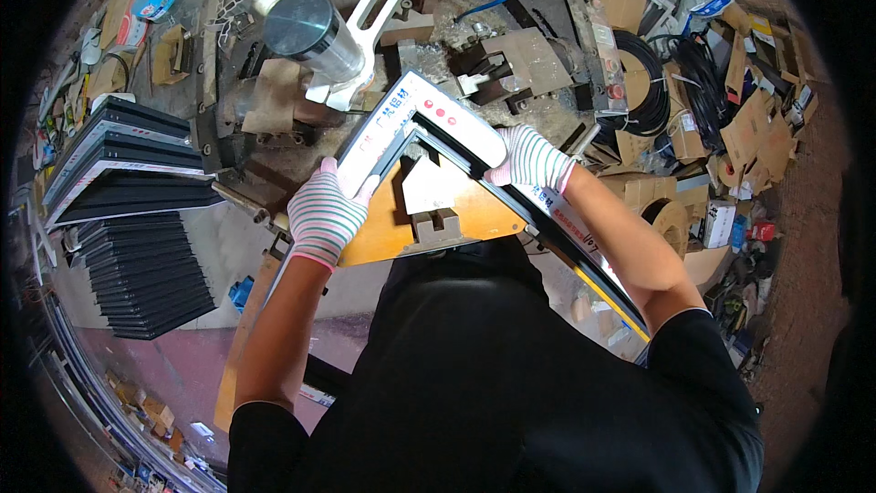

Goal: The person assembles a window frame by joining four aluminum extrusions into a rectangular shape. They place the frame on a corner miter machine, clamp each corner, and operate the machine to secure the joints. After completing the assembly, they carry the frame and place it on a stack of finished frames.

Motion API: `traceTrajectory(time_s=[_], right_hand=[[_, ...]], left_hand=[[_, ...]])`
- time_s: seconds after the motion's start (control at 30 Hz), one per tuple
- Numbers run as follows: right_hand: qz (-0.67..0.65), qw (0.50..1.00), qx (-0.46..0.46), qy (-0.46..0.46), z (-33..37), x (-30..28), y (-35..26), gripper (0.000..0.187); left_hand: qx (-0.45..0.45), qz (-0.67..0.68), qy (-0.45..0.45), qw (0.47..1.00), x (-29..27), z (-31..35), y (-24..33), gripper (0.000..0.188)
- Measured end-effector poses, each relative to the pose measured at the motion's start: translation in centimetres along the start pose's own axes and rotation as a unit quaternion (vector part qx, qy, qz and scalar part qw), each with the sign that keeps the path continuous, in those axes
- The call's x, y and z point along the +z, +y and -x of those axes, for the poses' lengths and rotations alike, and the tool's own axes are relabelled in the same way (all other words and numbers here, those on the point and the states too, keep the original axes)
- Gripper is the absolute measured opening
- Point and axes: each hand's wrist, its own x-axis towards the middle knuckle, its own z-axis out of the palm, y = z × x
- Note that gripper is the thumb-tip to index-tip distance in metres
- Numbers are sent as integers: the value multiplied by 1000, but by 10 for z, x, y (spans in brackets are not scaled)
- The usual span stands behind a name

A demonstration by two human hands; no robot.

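Note:
A corner frame of dark metal profile with white printed film (447, 114) lies over the machine's middle, its corner pointing away from me. My left hand (327, 215), in a striped knit glove with pink cuff, is closed round its left leg, thumb on the white face. My right hand (531, 160), gloved alike, grips the right leg, which runs down to the right under my forearm. Below the corner sits an orange-yellow plate (379, 228) with a metal block (436, 226) on it. The far end of the left leg is hidden by my left arm.
Beyond the corner stand a clear dark-topped cylinder (310, 32) on a pale metal arm (370, 27), and clamp blocks (525, 64). Black frame corners (137, 169) and stacked dark profiles (146, 278) lie left. Cable coils (643, 82) and cardboard (757, 146) fill the right.

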Motion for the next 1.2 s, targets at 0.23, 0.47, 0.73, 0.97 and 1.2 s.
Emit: traceTrajectory(time_s=[0.23,0.47,0.73,0.97,1.2], right_hand=[[-31,999,13,-14,0,-3,-3,58],[-25,1000,-3,7,-4,2,5,59],[4,1000,-1,-1,-1,-1,3,62],[89,995,-36,37,-1,2,2,61],[95,994,-47,31,-1,4,3,63]], left_hand=[[27,-21,6,999,5,-4,-7,66],[326,272,373,825,-22,-6,3,62],[498,239,138,822,-122,-24,54,45],[360,306,70,879,-115,-15,88,44],[370,361,264,814,-76,-14,38,38]])
